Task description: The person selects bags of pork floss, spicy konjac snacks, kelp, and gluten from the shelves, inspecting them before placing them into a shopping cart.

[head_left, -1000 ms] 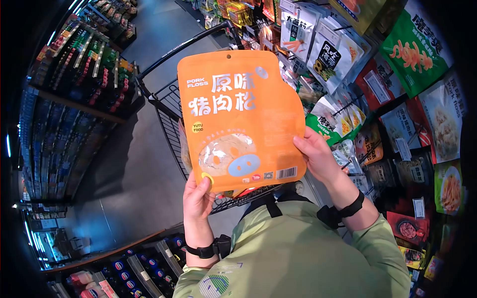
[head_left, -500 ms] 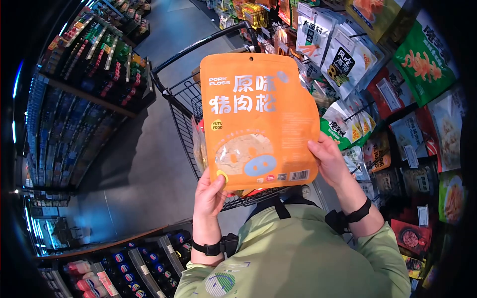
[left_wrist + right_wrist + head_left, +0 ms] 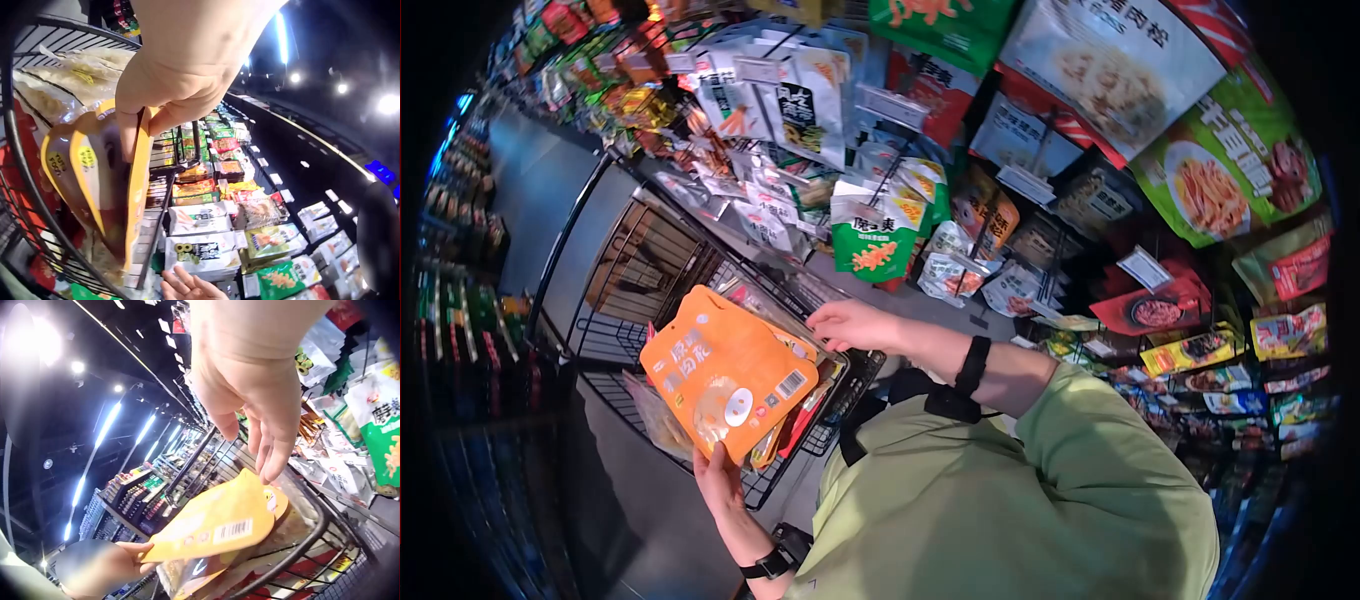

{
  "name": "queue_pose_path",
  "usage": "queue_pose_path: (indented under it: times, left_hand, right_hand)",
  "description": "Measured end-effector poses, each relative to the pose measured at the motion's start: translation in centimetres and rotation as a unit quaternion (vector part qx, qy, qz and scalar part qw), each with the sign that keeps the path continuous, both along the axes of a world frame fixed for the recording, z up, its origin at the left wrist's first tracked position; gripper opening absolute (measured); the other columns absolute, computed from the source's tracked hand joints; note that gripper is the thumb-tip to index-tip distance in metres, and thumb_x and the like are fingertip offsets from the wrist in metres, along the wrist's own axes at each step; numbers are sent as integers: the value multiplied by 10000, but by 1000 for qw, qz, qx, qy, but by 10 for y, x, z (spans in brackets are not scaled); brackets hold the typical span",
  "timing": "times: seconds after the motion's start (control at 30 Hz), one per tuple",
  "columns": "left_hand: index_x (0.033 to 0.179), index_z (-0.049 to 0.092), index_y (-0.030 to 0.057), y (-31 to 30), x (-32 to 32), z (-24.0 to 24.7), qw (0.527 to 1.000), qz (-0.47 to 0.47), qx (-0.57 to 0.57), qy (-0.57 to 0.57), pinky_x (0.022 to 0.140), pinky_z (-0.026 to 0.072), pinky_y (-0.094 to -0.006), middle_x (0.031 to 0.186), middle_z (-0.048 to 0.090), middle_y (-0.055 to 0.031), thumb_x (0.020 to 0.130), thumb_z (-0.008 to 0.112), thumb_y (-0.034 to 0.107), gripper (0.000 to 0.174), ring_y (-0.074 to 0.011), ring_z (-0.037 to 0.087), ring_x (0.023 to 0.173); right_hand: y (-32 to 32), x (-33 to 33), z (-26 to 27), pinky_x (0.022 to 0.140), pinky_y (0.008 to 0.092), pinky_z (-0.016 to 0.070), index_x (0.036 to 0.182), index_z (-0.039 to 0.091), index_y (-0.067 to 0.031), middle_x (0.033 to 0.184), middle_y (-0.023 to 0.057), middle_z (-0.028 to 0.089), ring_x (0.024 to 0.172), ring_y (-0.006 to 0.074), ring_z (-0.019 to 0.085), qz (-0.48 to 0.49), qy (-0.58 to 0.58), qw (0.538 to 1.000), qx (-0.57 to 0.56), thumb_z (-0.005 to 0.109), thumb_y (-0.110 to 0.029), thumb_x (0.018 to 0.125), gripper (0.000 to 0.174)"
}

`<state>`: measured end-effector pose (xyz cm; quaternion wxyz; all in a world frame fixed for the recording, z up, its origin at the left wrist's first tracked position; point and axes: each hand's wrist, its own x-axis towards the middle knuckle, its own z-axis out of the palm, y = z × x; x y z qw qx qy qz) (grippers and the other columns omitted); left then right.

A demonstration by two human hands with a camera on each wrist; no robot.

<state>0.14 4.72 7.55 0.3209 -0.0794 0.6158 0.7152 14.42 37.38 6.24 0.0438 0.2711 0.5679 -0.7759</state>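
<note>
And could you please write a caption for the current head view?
Beside hanging snack packets, the left hand holds an orange pouch at a shopping cart, the open right hand close by.

In the head view, a green-and-white packet (image 3: 872,235) is hung at upper centre, a red packet (image 3: 1185,300) at right.

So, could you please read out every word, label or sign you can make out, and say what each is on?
"肉松": orange pouch with a printed barcode
"YUTU FOOD": yellow-edged pouch with a yellow label
"魔芋爽": small green-and-white pouch on the rack
"猪肉松" and "FLOSS", partly cut off: large pale pouch with a red edge
White price tags: too small to read. Other packet lettering is too small or blurred to quote surely.
</note>
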Motion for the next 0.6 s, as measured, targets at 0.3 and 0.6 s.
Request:
queue_pose_path:
  times: [0.3, 0.6]
  left_hand:
    - [899, 642, -39, 29, -3, 41, 676, -235, -575, 397, 656, 503, -372, 727, 656, -191, 759, 705, 272, 347, -286, 657, 677]
    - [1034, 615, -7, 228, 48, 24, 764, -491, -134, 396, 687, 480, -264, 861, 667, -105, 877, 582, 100, 193, -134, 621, 758]
  right_hand:
    - [74, 153, -92, 503, 260, 484, 932, 638, -48, 744, 42, 622, 577, 126, 583, -311, -209, 927, 20, 522, -196, 877, 197]
    - [107, 194, -159, 707, 250, 455, 1090, 528, -2, 922, 37, 566, 820, 112, 547, -511, -139, 831, 169, 627, -115, 840, 292]
